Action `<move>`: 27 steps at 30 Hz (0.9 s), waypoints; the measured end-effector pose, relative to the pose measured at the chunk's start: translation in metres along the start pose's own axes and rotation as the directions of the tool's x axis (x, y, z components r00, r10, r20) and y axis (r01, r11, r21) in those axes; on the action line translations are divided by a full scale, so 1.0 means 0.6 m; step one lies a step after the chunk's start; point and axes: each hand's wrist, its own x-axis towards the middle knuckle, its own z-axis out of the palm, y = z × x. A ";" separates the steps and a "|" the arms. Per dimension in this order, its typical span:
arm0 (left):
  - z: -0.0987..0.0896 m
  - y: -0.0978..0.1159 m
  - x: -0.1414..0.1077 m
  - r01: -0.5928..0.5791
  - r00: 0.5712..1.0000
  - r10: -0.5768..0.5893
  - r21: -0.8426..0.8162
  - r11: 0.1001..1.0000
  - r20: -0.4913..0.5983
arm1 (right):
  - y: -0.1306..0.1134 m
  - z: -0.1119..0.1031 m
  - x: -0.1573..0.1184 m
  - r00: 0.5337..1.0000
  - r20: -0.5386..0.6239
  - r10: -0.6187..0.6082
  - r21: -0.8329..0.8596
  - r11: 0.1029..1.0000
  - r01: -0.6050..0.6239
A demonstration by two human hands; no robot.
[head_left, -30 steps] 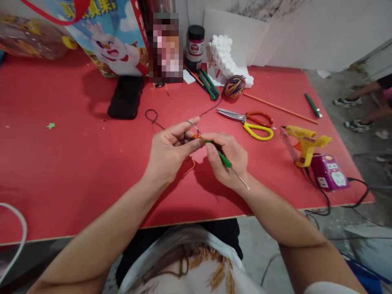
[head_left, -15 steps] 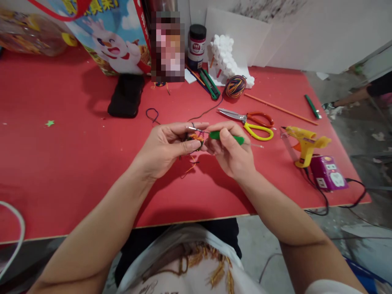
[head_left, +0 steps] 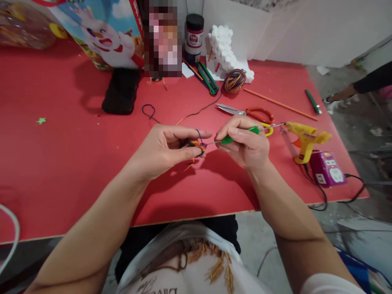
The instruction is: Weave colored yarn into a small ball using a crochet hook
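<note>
My left hand (head_left: 167, 153) pinches a small multicoloured crochet piece (head_left: 199, 146) between thumb and fingers, with loose yarn tails hanging below. A strand of dark yarn passes over its raised index finger. My right hand (head_left: 246, 141) grips a crochet hook by its green handle (head_left: 227, 140), and the thin metal tip reaches to the edge of the crochet piece. From there, yarn trails along the table to a multicoloured yarn ball (head_left: 234, 81). Just beyond my right hand lie scissors (head_left: 260, 115) with one orange and one yellow handle, the yellow one partly covered.
On the red table (head_left: 76, 171) are a black phone (head_left: 121, 92), a green utility knife (head_left: 208, 78), an orange stick (head_left: 280, 104) and a dark-lidded jar (head_left: 194, 38). A yellow glue gun (head_left: 306, 141) and purple power box (head_left: 329, 169) stand right. Another person's leg (head_left: 346, 92) shows beyond.
My right hand has moved right with the hook, drawing its tip away from above the left fingers to the piece's edge. The left hand keeps its hold. The view has shifted slightly.
</note>
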 end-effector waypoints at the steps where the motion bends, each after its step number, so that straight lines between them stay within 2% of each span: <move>1: 0.002 0.001 0.000 -0.002 1.000 0.002 0.016 1.000 -0.022 | 0.000 0.000 0.000 1.000 -0.006 -0.014 -0.008 1.000 0.014; 7: 0.011 0.007 0.002 -0.009 0.994 0.016 0.070 0.998 -0.107 | 0.000 0.001 -0.003 0.997 -0.037 -0.061 -0.066 0.996 0.058; 27: 0.010 0.004 0.007 -0.021 0.989 0.030 0.064 0.998 -0.147 | -0.005 0.004 -0.008 0.989 -0.097 -0.115 -0.212 0.973 0.092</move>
